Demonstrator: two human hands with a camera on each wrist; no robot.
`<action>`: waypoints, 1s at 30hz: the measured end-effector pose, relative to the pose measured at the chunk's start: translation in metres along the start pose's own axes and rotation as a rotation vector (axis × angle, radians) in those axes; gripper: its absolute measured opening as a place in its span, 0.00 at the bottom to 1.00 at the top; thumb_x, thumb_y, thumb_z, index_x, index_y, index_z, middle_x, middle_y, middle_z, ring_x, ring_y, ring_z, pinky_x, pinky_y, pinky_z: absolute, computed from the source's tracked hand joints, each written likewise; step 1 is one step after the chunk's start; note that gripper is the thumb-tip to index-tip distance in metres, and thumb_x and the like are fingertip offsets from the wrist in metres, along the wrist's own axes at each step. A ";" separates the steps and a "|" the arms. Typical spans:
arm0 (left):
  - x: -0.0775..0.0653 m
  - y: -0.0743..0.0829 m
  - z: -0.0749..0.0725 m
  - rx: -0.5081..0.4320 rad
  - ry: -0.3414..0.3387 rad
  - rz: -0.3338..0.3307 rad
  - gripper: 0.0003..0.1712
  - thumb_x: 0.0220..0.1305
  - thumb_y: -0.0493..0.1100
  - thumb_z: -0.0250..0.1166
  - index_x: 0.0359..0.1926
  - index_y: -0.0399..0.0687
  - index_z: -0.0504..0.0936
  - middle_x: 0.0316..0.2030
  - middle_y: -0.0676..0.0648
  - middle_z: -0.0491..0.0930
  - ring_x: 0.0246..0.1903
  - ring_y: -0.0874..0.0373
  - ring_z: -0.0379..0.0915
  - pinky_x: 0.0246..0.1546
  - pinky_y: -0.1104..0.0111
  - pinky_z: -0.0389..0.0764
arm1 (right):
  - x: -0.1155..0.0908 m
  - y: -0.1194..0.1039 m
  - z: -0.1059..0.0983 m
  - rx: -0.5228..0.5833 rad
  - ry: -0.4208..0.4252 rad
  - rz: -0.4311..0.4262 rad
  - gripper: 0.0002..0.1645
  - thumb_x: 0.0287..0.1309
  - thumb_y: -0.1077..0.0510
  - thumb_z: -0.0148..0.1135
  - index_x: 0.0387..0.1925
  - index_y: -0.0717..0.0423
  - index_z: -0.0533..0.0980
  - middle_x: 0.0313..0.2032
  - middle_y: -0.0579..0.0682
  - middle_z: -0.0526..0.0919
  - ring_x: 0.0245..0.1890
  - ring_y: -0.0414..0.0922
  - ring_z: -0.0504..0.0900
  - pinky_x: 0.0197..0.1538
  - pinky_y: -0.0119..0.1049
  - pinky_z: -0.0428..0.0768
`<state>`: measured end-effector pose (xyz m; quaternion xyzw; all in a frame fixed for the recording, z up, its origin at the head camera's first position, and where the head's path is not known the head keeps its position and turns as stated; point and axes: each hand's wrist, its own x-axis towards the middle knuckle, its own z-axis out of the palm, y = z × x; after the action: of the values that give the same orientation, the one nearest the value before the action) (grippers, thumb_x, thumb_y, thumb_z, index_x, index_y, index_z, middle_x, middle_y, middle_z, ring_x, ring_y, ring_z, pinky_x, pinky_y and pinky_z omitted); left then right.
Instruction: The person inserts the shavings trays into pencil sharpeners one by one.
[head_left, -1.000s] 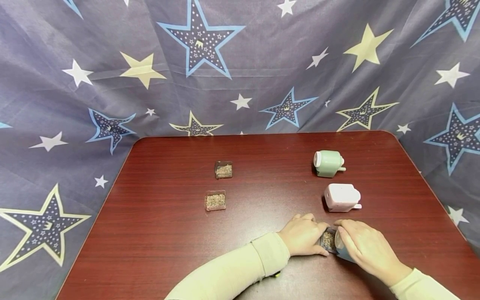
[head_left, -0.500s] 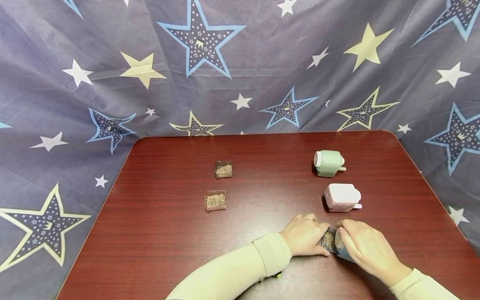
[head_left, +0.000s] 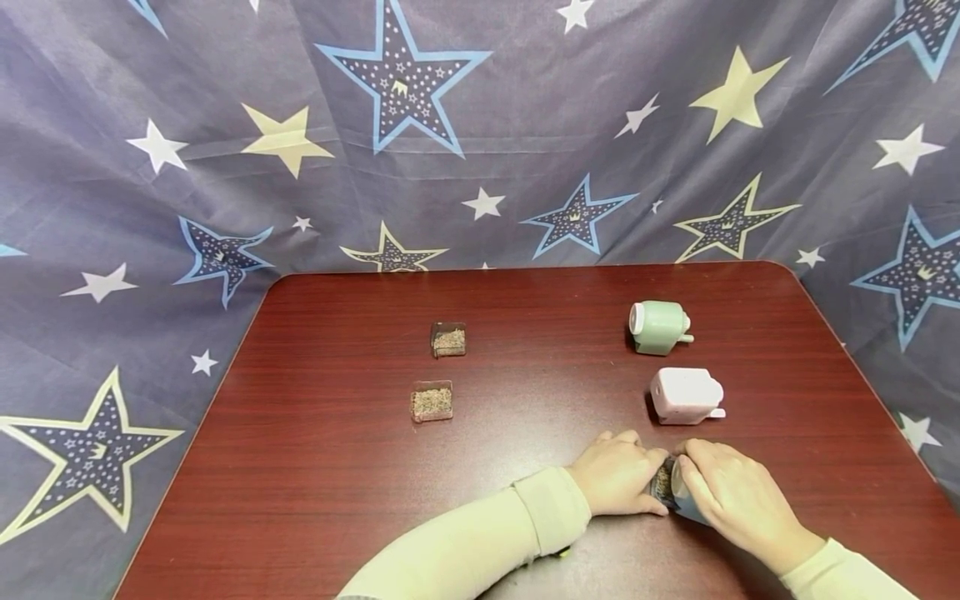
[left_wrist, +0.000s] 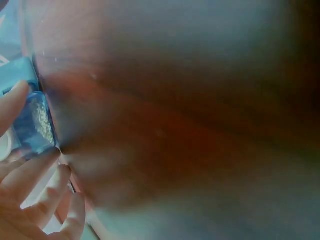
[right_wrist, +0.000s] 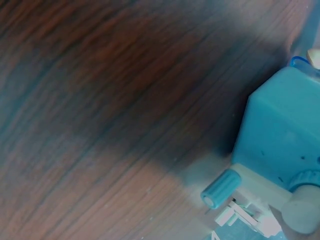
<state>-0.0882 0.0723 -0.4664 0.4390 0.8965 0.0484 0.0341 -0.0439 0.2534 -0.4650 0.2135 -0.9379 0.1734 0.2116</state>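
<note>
Near the table's front right, my left hand (head_left: pixel 618 475) pinches a clear shavings drawer (head_left: pixel 662 485) between thumb and fingers. Shavings lie in the drawer, which meets the front of a blue crank pencil sharpener (head_left: pixel 692 510). My right hand (head_left: pixel 738 497) holds that sharpener from above and hides most of it in the head view. In the right wrist view the sharpener's blue body (right_wrist: pixel 280 130) shows, with its crank handle (right_wrist: pixel 222 188) sticking out. The left wrist view has the drawer (left_wrist: pixel 37 122) up against the blue body, thumb on one side and fingers on the other.
Behind the hands stand a pink crank sharpener (head_left: pixel 684 396) and, farther back, a green one (head_left: pixel 658 327). Two clear drawers with shavings, a nearer one (head_left: pixel 432 402) and a farther one (head_left: pixel 449 340), lie left of centre. A star-patterned curtain (head_left: pixel 487 167) hangs behind the table.
My left hand has shifted slightly right with the drawer, and less of the drawer shows between the hands. My right hand stays almost where it was on the blue sharpener.
</note>
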 end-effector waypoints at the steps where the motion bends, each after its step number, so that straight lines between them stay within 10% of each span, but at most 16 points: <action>1: 0.000 0.001 0.000 0.007 0.002 0.004 0.32 0.51 0.71 0.65 0.50 0.59 0.82 0.41 0.59 0.87 0.39 0.65 0.71 0.35 0.71 0.67 | 0.000 0.000 0.000 -0.001 0.000 0.000 0.12 0.53 0.64 0.64 0.25 0.42 0.74 0.23 0.31 0.69 0.25 0.36 0.71 0.26 0.43 0.74; 30: 0.009 0.012 0.007 0.034 0.090 0.027 0.28 0.47 0.72 0.68 0.39 0.58 0.84 0.30 0.60 0.84 0.33 0.65 0.73 0.31 0.72 0.73 | -0.002 0.001 -0.001 -0.011 0.046 -0.059 0.09 0.52 0.65 0.64 0.30 0.47 0.77 0.28 0.35 0.76 0.29 0.37 0.76 0.30 0.42 0.78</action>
<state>-0.0836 0.0865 -0.4718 0.4491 0.8918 0.0531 -0.0143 -0.0422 0.2557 -0.4657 0.2357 -0.9271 0.1668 0.2391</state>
